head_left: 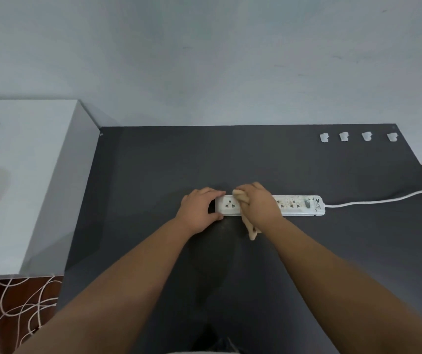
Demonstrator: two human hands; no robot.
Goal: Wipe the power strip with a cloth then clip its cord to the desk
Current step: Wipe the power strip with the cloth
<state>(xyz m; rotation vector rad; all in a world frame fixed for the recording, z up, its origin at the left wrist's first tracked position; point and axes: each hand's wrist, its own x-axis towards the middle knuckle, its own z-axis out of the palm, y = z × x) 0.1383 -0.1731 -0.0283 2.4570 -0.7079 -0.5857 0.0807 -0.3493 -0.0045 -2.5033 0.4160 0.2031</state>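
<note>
At frame centre on the dark grey tabletop [153, 175], the left hand [199, 209] grips the white plastic power strip [294, 205] while the right hand [258, 203] rubs a clutched beige cloth [252, 232] across it. Its white cord [373, 200] lies unclipped; four white clips [323, 137] wait upper right.

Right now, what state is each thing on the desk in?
White plastic power strip: flat on the dark grey desk, nothing plugged in.
Left hand: gripping the strip's left end.
Right hand: pressing a beige cloth onto the strip.
White cord: loose, unclipped, running off the right edge.
Four white cable clips: empty, in a row at the back right.
</note>
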